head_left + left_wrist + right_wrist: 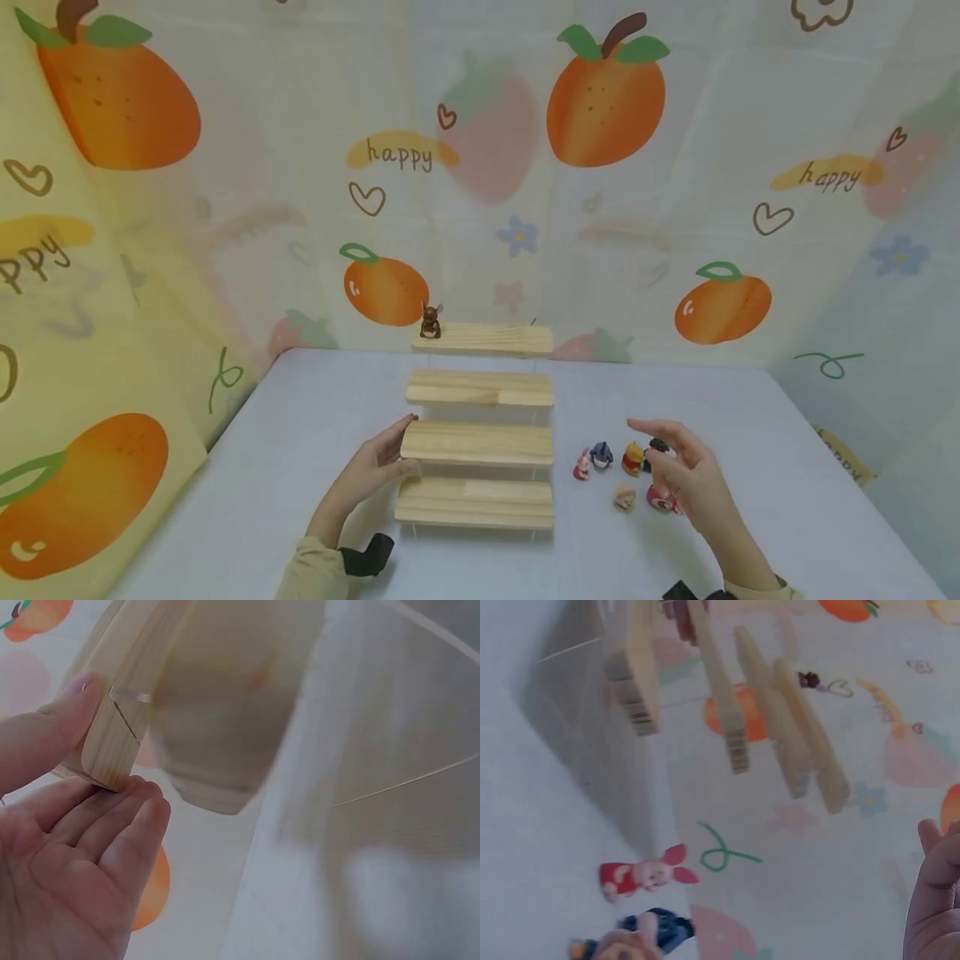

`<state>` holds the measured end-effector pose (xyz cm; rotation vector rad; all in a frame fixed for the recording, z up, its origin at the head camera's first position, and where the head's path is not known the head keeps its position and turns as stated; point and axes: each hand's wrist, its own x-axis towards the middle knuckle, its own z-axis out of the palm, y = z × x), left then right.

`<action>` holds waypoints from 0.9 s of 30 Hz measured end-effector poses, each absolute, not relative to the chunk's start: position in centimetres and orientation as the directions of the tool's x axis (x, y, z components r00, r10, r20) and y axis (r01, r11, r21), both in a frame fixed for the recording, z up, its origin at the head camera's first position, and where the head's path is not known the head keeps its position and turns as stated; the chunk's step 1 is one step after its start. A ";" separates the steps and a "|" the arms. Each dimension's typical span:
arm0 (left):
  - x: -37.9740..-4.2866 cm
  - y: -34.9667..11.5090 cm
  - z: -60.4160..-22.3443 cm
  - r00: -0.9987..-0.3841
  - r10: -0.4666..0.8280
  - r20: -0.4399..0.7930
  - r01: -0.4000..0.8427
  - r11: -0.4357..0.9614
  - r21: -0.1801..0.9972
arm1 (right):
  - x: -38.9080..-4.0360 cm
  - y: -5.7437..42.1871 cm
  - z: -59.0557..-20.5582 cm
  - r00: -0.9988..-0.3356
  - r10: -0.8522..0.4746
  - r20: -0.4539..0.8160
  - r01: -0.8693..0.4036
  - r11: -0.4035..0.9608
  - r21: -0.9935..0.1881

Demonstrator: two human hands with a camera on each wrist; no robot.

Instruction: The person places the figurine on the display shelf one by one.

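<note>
A four-tier wooden stand (480, 444) stands mid-table, with a small brown big-eared figurine (431, 322) at the left of its top tier. My left hand (375, 467) holds the left end of the second board from the bottom; in the left wrist view, thumb and fingers lie on opposite faces of that board (112, 746). Over the small figurines to the right, my right hand (693, 479) hovers with thumb and index finger apart and nothing between them. Near it are a pink-and-red pig figurine (641, 876), a blue one (602, 455) and a yellow bear (632, 458).
A beige figurine (624, 498) and a pink-red one (660, 500) lie nearer the front, the latter partly behind my right hand. A white cloth covers the table (300, 400). Behind it hangs a fruit-print curtain (487, 250), which also runs along the sides.
</note>
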<state>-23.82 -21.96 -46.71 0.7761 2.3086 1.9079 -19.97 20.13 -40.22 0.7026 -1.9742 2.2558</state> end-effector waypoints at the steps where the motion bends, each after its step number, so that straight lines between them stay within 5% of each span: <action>1: -23.8 -22.0 -46.7 -0.874 0.403 0.272 0.345 0.120 0.931 | -19.8 20.2 -41.0 -0.909 -0.243 0.338 -0.302 -0.175 -0.937; 6: -23.7 -22.1 -46.5 -0.859 0.414 0.301 0.392 0.154 0.907 | -19.8 20.6 -44.2 -0.956 -0.198 0.217 -0.197 -0.118 -0.973; 13: -23.9 -21.9 -46.3 -0.859 0.417 0.298 0.400 0.181 0.899 | -20.1 21.5 -47.6 -0.936 -0.282 0.209 -0.184 -0.113 -0.976; 21: -23.8 -21.9 -46.2 -0.868 0.404 0.290 0.379 0.160 0.911 | -20.4 21.7 -49.3 -0.972 -0.217 0.087 -0.114 0.114 -0.987; 27: -23.9 -22.0 -46.5 -0.870 0.406 0.280 0.370 0.164 0.914 | -20.6 21.9 -50.3 -0.926 -0.367 0.089 -0.156 0.158 -0.975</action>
